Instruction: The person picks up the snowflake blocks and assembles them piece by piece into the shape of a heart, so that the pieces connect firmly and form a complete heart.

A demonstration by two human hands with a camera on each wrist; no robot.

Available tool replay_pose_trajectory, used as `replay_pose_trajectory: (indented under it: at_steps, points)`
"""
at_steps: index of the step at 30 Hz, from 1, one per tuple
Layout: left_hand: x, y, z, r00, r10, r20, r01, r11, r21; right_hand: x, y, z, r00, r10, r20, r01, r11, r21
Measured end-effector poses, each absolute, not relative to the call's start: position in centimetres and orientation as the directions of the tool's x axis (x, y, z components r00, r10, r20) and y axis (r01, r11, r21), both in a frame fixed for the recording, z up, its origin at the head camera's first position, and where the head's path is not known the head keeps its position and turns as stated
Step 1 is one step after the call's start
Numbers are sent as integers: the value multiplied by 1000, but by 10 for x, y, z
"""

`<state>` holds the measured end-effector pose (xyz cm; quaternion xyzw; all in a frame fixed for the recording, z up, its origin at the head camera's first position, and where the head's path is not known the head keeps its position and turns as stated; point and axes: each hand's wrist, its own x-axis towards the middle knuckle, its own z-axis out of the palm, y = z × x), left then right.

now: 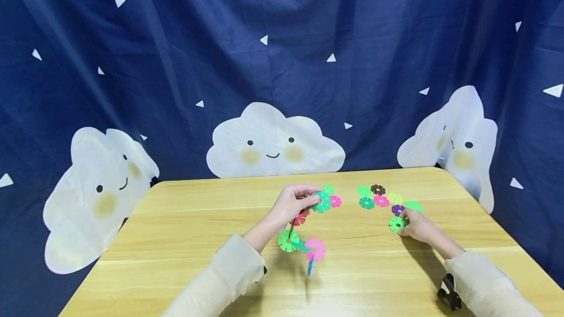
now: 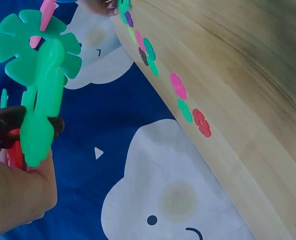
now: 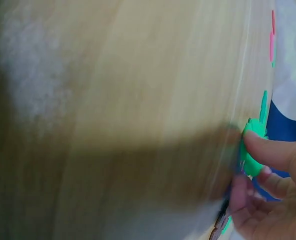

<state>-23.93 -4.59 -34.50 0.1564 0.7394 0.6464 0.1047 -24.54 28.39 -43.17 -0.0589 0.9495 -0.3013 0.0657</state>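
Note:
My left hand (image 1: 296,203) grips a chain of slotted plastic flower discs by its upper part. A teal disc (image 1: 321,201) stands at its fingertips, and a red disc (image 1: 299,217) sits just below. Lower on the chain hang a green disc (image 1: 288,241), a pink disc (image 1: 315,250) and a blue disc (image 1: 310,264) seen edge-on. In the left wrist view, a brown disc (image 2: 8,125) is by the fingers. Over at the right, my right hand (image 1: 416,226) pinches a bright green disc (image 1: 397,224) between thumb and fingers, close over the table.
Several loose discs lie toward the table's back right, among them a black-brown one (image 1: 378,190), a purple one (image 1: 398,210) and a yellow one (image 1: 395,199). A small pink disc (image 1: 335,201) lies beside the left fingertips. Behind the wooden table (image 1: 198,219) hangs a blue curtain (image 1: 282,72).

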Motion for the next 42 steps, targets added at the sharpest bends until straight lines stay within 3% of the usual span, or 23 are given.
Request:
replay_pose_trajectory:
  at_steps: [6,11,14,21,26,32,39,42]
  points:
    - [-238,-45,-344,-933,358,33,80,116,990,-241,272,-420,-978,-206,-38,-93,591,-801]
    - [-237,-44,-343,-934,356,23,66,110,992,-235,246,-393,-964,-264,45,-158,428,-890]
    - [-237,-44,-343,-935,355,18,61,111,992,-228,229,-378,-942,-296,156,-261,358,-897]
    - [-235,-42,-340,-935,354,6,51,118,992,-214,196,-359,-824,-336,456,-546,257,-798]
    - [-233,-40,-339,-922,386,14,62,112,992,-210,180,-357,-750,-314,581,-653,218,-725]
    - [-229,-38,-337,-902,431,0,56,117,992,-210,172,-364,-660,-275,699,-750,293,-593]
    - [-227,-38,-334,-879,477,17,79,109,991,-213,174,-367,-445,-316,838,-887,283,-364]
    - [-226,-37,-333,-873,487,13,77,111,991,-215,175,-367,-394,-345,852,-911,271,-311]
